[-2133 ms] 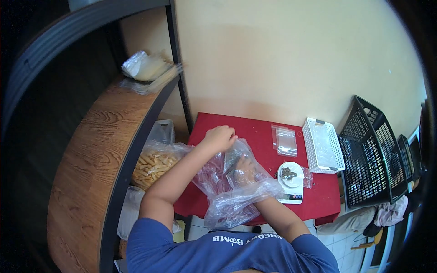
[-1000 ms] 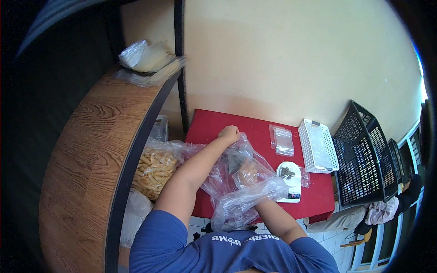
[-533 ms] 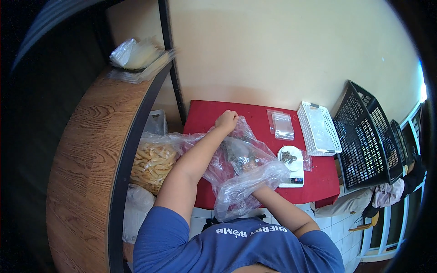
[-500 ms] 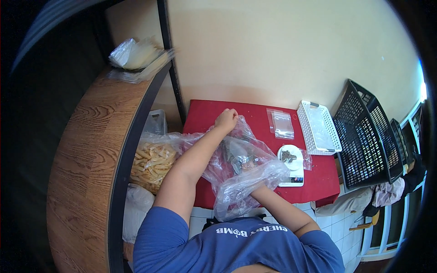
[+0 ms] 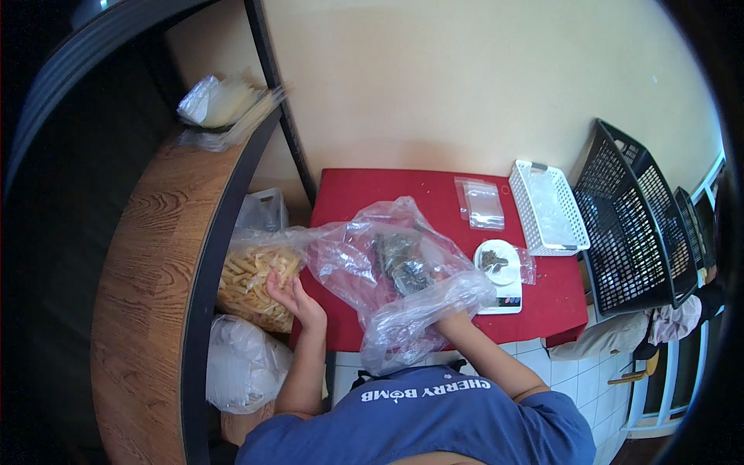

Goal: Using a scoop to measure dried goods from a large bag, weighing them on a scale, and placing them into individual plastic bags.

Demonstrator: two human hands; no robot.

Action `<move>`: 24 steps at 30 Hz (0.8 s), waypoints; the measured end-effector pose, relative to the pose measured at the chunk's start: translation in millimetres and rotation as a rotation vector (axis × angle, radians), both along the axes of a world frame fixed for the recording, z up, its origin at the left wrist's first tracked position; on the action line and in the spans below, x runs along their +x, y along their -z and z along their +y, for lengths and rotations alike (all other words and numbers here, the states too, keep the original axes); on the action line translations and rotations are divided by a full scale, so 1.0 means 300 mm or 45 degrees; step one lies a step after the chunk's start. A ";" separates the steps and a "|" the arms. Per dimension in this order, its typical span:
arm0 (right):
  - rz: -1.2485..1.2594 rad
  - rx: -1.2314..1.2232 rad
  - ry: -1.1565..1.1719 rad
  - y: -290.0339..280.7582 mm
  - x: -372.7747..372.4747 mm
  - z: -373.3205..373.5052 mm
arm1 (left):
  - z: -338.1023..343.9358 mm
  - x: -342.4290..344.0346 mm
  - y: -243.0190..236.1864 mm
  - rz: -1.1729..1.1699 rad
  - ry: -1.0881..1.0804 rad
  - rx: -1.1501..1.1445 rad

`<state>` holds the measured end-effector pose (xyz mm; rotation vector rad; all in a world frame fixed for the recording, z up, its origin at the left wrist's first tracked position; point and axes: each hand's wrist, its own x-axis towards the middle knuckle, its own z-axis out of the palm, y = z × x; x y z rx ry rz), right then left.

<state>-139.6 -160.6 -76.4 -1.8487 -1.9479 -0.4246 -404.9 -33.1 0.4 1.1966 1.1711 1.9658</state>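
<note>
A large clear plastic bag (image 5: 349, 256) lies spread over the red-covered table, with a dark greenish clump (image 5: 407, 267) showing through it. My right hand (image 5: 456, 322) reaches into the bag's mouth; crumpled plastic hides its fingers. At the left, my left hand (image 5: 301, 304) is open, palm up and fingers apart, beside a clear bag of pale yellow stick-shaped pieces (image 5: 260, 280). Its fingertips overlap that bag, and I cannot tell if they touch it. To the right of the large bag stands a white scale (image 5: 508, 301) with a small dark heap (image 5: 493, 261) on its pan.
Small clear bags (image 5: 483, 204) lie flat on the red cloth (image 5: 368, 186). Beyond the scale are a white perforated basket (image 5: 535, 205) and a tall black crate (image 5: 628, 232). A wooden shelf (image 5: 147, 271) borders the left side, with a tied white bag (image 5: 246, 368) below.
My left hand has let go of the large bag's far edge and come back left toward the bag of yellow pieces. The large bag's far side has settled; my right hand stays inside.
</note>
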 end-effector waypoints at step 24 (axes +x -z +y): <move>0.378 0.103 -0.437 0.005 0.034 0.111 | -0.021 0.265 0.170 -1.449 2.233 -0.297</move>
